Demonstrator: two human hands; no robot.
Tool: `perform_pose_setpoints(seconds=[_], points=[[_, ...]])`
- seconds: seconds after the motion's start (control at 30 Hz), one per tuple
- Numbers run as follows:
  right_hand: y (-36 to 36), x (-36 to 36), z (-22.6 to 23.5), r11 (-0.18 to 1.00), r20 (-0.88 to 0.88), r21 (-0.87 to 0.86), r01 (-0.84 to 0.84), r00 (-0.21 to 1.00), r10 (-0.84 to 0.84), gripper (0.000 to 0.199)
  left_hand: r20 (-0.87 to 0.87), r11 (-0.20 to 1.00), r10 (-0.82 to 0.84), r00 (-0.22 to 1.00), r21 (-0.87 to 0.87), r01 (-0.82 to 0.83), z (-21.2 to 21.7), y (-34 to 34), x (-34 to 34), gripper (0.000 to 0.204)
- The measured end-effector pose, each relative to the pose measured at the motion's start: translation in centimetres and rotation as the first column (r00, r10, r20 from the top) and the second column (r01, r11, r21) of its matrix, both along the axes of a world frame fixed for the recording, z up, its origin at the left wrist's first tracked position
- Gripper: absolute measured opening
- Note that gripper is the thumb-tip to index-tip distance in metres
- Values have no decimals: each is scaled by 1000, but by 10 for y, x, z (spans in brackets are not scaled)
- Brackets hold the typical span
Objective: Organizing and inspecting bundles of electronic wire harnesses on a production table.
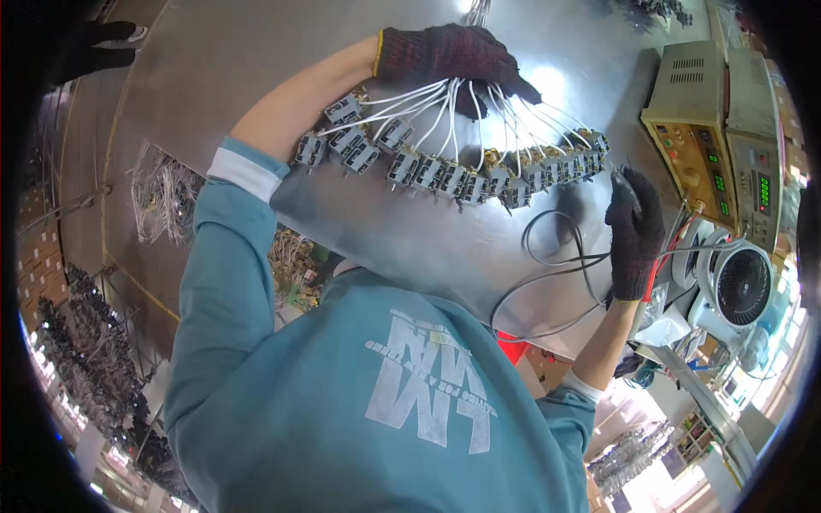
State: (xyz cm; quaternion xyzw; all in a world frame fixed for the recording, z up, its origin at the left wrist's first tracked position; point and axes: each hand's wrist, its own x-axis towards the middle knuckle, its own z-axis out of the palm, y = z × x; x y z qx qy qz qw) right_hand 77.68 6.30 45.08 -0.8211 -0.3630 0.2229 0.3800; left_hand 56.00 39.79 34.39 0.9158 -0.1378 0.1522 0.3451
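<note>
My left hand (453, 58), in a dark knitted glove, is closed round a bundle of white wires (445, 96) at the far side of the metal table (239, 73). From it the wires fan out toward me, each to a small grey block-shaped electrical part (428, 173) with brass-coloured bits. Several of these parts lie side by side in a curved row on the tabletop. Past the row's right end, my gloved right hand (634, 235) has its fingers curled together; something thin and dark seems to be in them, too unclear to name. Looped dark cable (523, 295) lies beside it.
Two bench instruments, a beige one (684, 98) and another (757, 184), stand at right with lit displays. A white fan (742, 285) is nearer me. More wired bundles (162, 201) lie at left. A person's dark-clothed leg (101, 36) shows at far left.
</note>
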Motion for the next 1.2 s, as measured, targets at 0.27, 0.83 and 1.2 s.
perform_pose_setpoints(seconds=[0.27,0.83,1.2], points=[[28,21,4,974,292,-87,-207,930,224,35,43,1000,-13,999,2,13,6,5,2,81],[35,22,23,873,597,-224,-434,646,475,35,78,991,-50,996,131,39,6,6,2,54],[4,-16,9,990,333,-94,-107,934,133,30,24,998,-28,999,58,27,12,2,2,73]])
